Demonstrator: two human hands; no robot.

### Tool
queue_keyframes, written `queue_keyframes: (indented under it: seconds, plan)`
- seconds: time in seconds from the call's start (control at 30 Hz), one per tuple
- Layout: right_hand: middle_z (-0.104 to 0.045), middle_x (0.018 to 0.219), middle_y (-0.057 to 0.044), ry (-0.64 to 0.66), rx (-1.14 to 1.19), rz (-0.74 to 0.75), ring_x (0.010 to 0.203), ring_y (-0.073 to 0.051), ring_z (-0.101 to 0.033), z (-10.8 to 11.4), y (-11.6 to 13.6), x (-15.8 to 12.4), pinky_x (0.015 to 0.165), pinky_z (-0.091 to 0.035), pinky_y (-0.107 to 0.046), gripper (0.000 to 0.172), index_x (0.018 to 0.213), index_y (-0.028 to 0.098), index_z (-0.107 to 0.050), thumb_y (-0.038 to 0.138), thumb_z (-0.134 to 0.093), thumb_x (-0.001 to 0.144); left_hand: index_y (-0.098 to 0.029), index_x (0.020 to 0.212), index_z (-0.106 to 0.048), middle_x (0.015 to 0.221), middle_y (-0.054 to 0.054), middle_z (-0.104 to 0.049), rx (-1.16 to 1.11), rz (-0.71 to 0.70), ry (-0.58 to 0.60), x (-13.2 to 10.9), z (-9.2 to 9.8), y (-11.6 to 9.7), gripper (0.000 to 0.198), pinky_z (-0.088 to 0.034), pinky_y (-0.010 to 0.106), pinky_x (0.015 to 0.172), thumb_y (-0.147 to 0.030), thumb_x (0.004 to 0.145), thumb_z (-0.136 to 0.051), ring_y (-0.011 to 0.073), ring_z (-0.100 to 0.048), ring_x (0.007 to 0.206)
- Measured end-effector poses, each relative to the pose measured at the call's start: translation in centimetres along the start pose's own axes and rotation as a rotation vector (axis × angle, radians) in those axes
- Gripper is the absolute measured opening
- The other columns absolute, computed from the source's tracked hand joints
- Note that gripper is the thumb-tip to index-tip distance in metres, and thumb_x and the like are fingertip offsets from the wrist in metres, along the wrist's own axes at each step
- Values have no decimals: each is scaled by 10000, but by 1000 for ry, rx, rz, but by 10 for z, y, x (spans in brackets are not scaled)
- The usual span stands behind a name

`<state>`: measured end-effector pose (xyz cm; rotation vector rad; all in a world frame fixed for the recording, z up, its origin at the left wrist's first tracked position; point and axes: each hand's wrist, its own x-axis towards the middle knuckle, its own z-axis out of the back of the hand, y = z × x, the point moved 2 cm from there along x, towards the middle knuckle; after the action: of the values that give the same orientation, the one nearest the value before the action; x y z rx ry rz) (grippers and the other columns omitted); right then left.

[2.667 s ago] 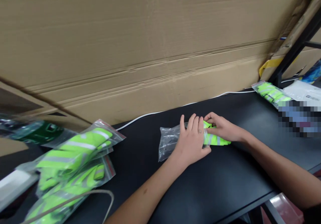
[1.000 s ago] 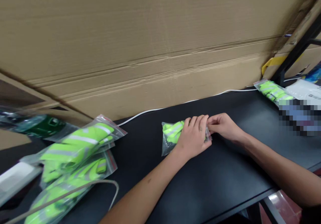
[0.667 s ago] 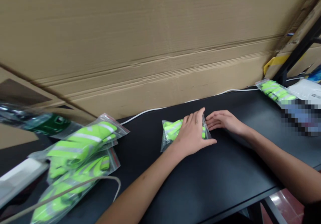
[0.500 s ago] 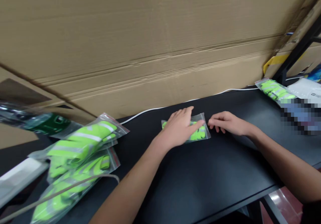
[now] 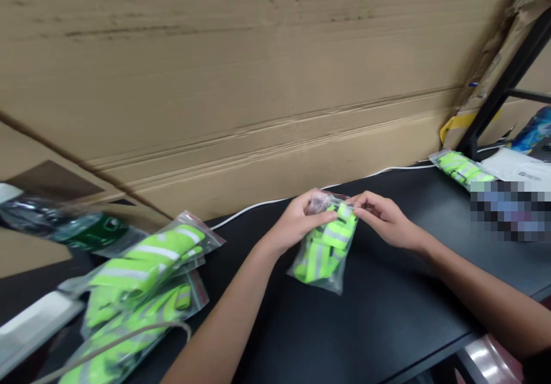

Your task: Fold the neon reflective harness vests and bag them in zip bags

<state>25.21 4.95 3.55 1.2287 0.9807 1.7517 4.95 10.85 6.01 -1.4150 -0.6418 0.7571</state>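
Observation:
A clear zip-lock bag (image 5: 328,240) with a folded neon-yellow reflective strap inside is held up, tilted, over the black table (image 5: 361,321). My left hand (image 5: 297,220) grips its upper left part, thumb across the front and the other fingers behind. My right hand (image 5: 383,214) pinches the upper right corner near the bag's top edge between thumb and fingers. Whether the seal is open or closed I cannot tell. The bag's lower end hangs toward me.
Several similar bags (image 5: 146,263) are piled at the left, beside a plastic bottle (image 5: 86,226), a white box (image 5: 38,321) and a beige cord (image 5: 129,335). Another bag (image 5: 462,166) lies at the far right near a white package (image 5: 516,166). Cardboard (image 5: 275,97) walls the back; a white cable (image 5: 249,207) runs along it.
The bag was lying on the table under my left hand; now it is raised and turned lengthwise toward me. My right hand, before beside the bag, has taken hold of its upper corner.

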Motion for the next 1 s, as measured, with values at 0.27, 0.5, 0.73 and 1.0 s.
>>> queue_keyframes:
  seconds: [0.27, 0.5, 0.73, 1.0]
  plan:
    - [-653, 1173, -108, 77, -208, 317, 1063, -187, -645, 18, 54, 29, 871, -536, -341, 18, 927, 186, -663, 197, -655, 915, -190, 1000, -564, 1048, 99, -765, -356, -251, -63, -3, -6, -7, 493, -523, 353, 901, -338, 662, -891, 245, -722, 1006]
    - [-707, 1080, -64, 386, -406, 193, 977, -175, -668, 49, 103, 50, 897, -514, -338, 105, 856, 184, -689, 277, -675, 902, -157, 1082, -649, 1026, 93, -775, -159, -127, -6, 2, -11, -36, 540, -570, 368, 861, -240, 612, -902, 232, -741, 938]
    - [-727, 1054, -34, 394, -485, 19, 977, -197, -659, 55, 124, 45, 889, -512, -335, 221, 971, 233, -732, 407, -738, 836, -158, 1071, -687, 957, 77, -782, 59, -158, 14, 3, -12, -65, 503, -589, 380, 825, -292, 629, -886, 249, -744, 898]
    - [-698, 1011, -23, 529, -596, -61, 865, -163, -618, 26, 100, 50, 754, -457, -275, 208, 1008, 223, -754, 230, -770, 801, -186, 1135, -674, 1049, 58, -767, 264, -189, 122, -2, -13, -54, 415, -517, 377, 988, -222, 742, -805, 236, -706, 1055]
